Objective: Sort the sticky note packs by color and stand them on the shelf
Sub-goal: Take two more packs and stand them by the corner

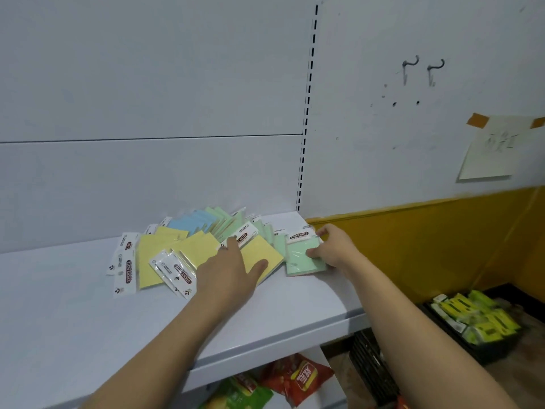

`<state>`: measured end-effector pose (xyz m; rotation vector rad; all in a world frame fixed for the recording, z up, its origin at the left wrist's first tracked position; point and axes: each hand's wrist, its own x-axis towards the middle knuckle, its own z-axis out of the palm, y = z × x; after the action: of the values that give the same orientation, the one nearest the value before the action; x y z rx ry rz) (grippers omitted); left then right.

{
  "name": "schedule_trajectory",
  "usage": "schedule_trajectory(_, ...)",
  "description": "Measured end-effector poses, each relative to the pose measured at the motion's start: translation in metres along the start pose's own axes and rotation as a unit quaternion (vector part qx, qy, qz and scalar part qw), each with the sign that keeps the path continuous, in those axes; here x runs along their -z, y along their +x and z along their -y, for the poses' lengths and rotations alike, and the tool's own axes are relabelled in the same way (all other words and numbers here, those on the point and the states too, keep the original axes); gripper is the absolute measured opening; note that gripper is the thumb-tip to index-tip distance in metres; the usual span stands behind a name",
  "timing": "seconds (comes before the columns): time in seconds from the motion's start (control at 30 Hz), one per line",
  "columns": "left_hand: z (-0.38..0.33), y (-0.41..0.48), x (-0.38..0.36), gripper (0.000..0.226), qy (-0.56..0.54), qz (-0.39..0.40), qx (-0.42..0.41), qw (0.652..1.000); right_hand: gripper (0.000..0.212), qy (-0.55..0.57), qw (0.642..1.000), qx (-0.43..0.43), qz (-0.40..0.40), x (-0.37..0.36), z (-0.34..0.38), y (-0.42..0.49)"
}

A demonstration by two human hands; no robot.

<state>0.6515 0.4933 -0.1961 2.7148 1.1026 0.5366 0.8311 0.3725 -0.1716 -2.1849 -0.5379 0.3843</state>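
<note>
A: What is lying at the left of the frame?

B: Yellow packs are lying flat and overlapping on the white shelf, with their white header cards pointing every way. None is standing up yet.

A: And the left hand?

B: The left hand is resting just left of centre. Its fingers are straight and spread, pressing on the top yellow pack. It is gripping nothing.

A: What is sitting behind it?

B: Blue packs are peeking out near the back wall, mixed in with more green packs.

A: And right of centre?

B: The right hand is pinching a green pack near the shelf's right end. The thumb is lying on its face and the fingers are curling over its upper corner. The pack is lying flat, just beside the top yellow pack.

A: So how should this step be going?

B: I'm judging that the green one is being drawn clear of the pile. The flat left hand should be holding the yellow ones down so nothing is dragging along. The wrappers are looking slick, so I'd be sliding it slowly, then tipping it upright with the header card on top. I'd also be watching that it isn't slipping off the shelf's end toward the black crate at the lower right.
</note>
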Motion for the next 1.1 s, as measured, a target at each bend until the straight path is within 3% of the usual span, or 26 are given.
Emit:
schedule_trajectory(0.1,-0.004,-0.003,-0.001,0.082,0.017,0.012,0.031,0.999,0.051,0.087,0.994,0.034,-0.063,0.005,-0.009,-0.001)
schedule_trajectory(0.2,-0.012,-0.001,-0.001,0.077,-0.006,0.011,0.039,0.999,0.038,0.177,0.977,0.068,-0.096,0.008,-0.015,-0.004)
schedule_trajectory(0.27,-0.018,-0.002,0.000,0.075,-0.045,0.006,0.049,0.998,0.020,0.190,0.972,0.097,-0.097,0.007,-0.017,-0.009)
schedule_trajectory(0.43,-0.021,-0.003,-0.010,0.091,-0.223,-0.027,0.064,0.972,0.015,0.252,0.960,0.105,-0.052,-0.009,-0.028,-0.021)
schedule_trajectory(0.53,-0.016,-0.001,-0.014,0.089,-0.336,-0.035,0.077,0.938,0.021,0.221,0.967,0.117,-0.042,-0.009,-0.036,-0.022)
schedule_trajectory(0.63,-0.012,0.003,-0.015,0.077,-0.381,-0.050,0.090,0.919,0.025,0.176,0.973,0.138,-0.054,-0.009,-0.037,-0.023)
schedule_trajectory(0.77,-0.011,0.005,-0.011,0.030,-0.415,-0.059,0.096,0.903,0.017,0.128,0.977,0.143,-0.094,-0.008,-0.036,-0.024)
schedule_trajectory(0.83,-0.008,0.006,-0.010,0.017,-0.413,-0.059,0.091,0.904,0.017,0.097,0.978,0.147,-0.112,-0.008,-0.036,-0.023)
schedule_trajectory(1.1,0.000,0.024,0.014,0.016,-0.381,-0.024,0.061,0.922,0.016,0.053,0.983,0.134,-0.117,0.002,-0.034,-0.021)
